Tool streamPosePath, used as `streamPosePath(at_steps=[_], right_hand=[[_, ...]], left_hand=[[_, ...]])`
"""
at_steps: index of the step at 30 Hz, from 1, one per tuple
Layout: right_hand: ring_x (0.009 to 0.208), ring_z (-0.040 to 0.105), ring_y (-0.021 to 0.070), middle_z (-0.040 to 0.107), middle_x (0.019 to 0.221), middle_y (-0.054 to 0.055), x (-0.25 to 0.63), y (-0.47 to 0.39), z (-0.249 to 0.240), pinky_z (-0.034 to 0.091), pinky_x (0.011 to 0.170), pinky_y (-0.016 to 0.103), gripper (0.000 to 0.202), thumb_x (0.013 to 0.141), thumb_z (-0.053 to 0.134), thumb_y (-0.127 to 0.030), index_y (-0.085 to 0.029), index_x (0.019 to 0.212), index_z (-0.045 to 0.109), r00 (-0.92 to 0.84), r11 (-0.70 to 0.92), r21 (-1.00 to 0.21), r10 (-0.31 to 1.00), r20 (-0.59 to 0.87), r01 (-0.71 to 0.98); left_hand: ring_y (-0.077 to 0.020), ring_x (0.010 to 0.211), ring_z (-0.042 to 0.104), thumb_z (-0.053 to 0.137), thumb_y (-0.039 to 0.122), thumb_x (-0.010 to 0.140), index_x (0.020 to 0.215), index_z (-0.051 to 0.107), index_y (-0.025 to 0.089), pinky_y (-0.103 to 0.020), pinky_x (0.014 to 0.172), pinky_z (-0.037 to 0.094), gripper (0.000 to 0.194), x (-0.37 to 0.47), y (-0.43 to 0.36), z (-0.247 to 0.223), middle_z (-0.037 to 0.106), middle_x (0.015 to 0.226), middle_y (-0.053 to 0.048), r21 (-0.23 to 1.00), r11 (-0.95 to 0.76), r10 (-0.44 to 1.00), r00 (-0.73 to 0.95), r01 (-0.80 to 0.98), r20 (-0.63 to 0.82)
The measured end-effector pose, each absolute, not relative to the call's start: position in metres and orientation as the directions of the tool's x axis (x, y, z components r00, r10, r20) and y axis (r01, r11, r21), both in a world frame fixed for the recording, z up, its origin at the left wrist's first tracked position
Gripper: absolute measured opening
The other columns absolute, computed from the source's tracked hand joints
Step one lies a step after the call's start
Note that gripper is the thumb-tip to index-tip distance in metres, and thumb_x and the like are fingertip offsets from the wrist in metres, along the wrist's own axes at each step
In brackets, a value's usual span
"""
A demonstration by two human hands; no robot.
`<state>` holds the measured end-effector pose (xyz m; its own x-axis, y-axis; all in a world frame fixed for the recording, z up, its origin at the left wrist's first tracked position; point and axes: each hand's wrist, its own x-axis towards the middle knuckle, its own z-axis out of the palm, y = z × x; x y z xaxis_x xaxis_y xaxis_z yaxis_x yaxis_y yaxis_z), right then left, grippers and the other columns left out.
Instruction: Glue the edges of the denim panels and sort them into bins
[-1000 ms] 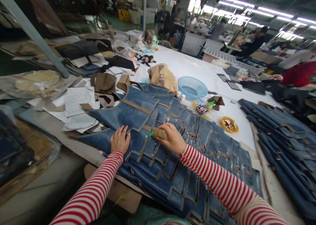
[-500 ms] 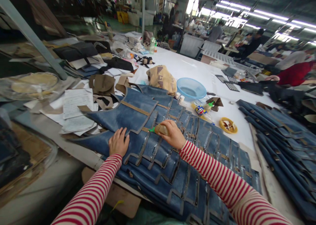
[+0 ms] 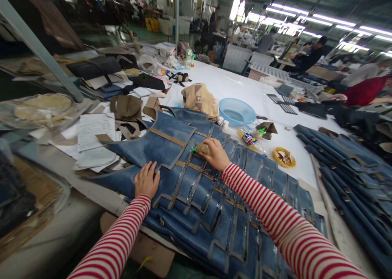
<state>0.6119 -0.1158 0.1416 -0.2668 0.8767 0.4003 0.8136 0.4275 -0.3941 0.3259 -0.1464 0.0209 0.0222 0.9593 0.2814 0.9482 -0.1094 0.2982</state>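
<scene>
My right hand [image 3: 216, 153] is wrapped round a small brownish squeeze bottle [image 3: 203, 149] with a green nozzle. The nozzle points left, at a grey strip on one of the overlapping blue leather-like pieces [image 3: 165, 179]. Shiny wet-looking lines run along several of these strips. Fingers stretched out, my left hand [image 3: 147, 180] lies flat on the blue material, left of the bottle. A tan band [image 3: 167, 136] crosses the piece beyond it.
Behind the blue pieces stand a light blue basin [image 3: 237, 121] and a patterned tan cloth bundle [image 3: 200, 99]. A yellow dish [image 3: 284, 164] holds scraps. Written papers [image 3: 95, 132] lie at left, more blue pieces [image 3: 346, 177] at right. A slanted metal post [image 3: 43, 46] rises at left.
My right hand has moved the squeeze bottle slightly away from me along the grey strip. My left hand stays on the blue material, nearly where it was.
</scene>
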Motion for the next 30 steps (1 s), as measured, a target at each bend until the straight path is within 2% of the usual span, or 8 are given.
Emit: streamPosePath(at_steps=[8,16,23,30], right_hand=[[0.105,0.045,0.0240,0.049,0.109,0.009,0.623,-0.088,0.144,0.041,0.091,0.042,0.039,0.076,0.058,-0.035,-0.021,0.111,0.049,-0.202,0.385,-0.381,0.876,0.438,0.841],[0.098,0.048,0.0206,0.052,0.103,0.007,0.616,-0.107,0.142,0.042,0.088,0.039,0.039,0.075,0.058,-0.038,-0.021,0.108,0.048,-0.227,0.387,-0.467,0.904,0.363,0.795],[0.102,0.046,0.0229,0.050,0.105,0.009,0.625,-0.083,0.151,0.040,0.090,0.041,0.037,0.074,0.059,-0.035,-0.020,0.107,0.049,-0.097,0.321,-0.466,0.892,0.442,0.825],[0.100,0.047,0.0217,0.051,0.104,0.008,0.617,-0.085,0.149,0.040,0.090,0.040,0.037,0.074,0.059,-0.035,-0.020,0.106,0.049,-0.128,0.375,-0.497,0.878,0.461,0.782]], left_hand=[[-0.0240,0.120,0.039,0.030,0.036,0.087,0.127,0.043,0.019,-0.042,0.094,0.032,0.046,0.327,-0.146,0.022,0.046,0.131,-0.009,0.299,-0.103,0.962,0.019,0.949,0.271],[-0.0237,0.120,0.039,0.031,0.037,0.087,0.128,0.043,0.019,-0.042,0.095,0.031,0.046,0.326,-0.146,0.021,0.047,0.131,-0.010,0.308,-0.102,0.961,0.014,0.946,0.275],[-0.0236,0.121,0.039,0.033,0.036,0.086,0.127,0.044,0.021,-0.041,0.095,0.031,0.045,0.326,-0.146,0.021,0.047,0.131,-0.009,0.328,-0.103,0.960,0.007,0.939,0.280],[-0.0237,0.120,0.039,0.031,0.037,0.087,0.127,0.044,0.019,-0.041,0.095,0.031,0.046,0.326,-0.146,0.020,0.047,0.131,-0.010,0.308,-0.106,0.959,0.015,0.945,0.283]])
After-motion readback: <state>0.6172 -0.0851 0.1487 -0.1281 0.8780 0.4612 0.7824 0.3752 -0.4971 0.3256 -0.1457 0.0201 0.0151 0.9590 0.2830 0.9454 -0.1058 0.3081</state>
